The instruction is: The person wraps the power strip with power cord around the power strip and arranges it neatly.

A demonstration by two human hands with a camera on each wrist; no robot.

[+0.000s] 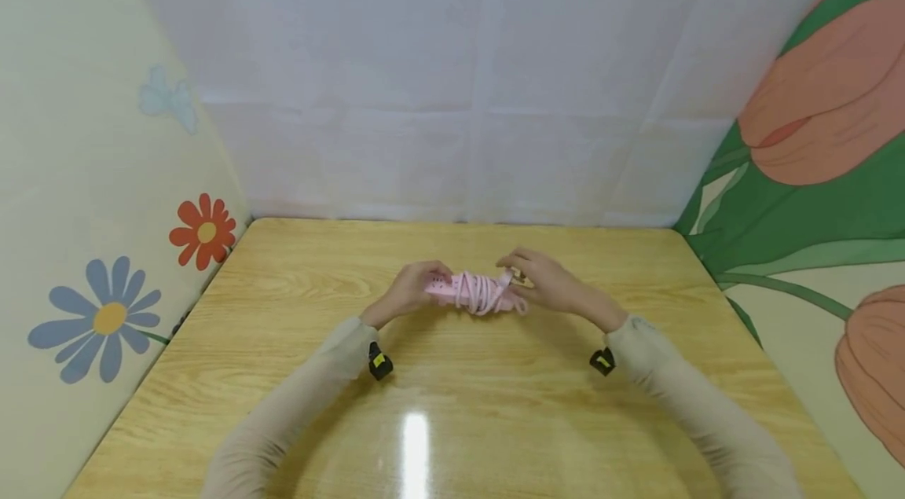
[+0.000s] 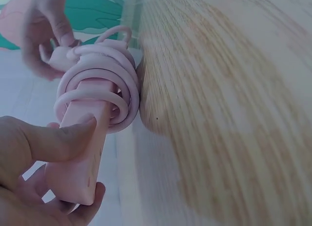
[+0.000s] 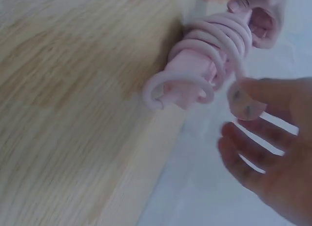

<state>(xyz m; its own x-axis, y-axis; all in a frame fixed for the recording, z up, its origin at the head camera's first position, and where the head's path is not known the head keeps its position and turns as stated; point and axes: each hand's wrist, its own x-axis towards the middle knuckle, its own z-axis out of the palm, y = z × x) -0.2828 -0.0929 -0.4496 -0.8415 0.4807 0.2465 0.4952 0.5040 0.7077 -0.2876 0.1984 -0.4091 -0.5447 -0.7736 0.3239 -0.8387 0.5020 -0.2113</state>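
A pink power strip (image 1: 440,288) has its own pink cord (image 1: 481,293) wound round it in several loops. My left hand (image 1: 412,289) grips the strip's left end, thumb on one face and fingers beneath, as the left wrist view shows. At the other end my right hand (image 1: 547,279) pinches the plug (image 3: 246,103) between thumb and fingers; its metal prongs show in the right wrist view. One small loop of cord (image 3: 178,82) sticks out past the strip's right end. The strip is held just over or on the table; which of these I cannot tell.
The wood-grain table (image 1: 318,263) reaches back to a white cloth backdrop (image 1: 452,90). Flower-printed panels stand at the left (image 1: 71,169) and right (image 1: 813,247). A bright light reflection lies on the tabletop near the front.
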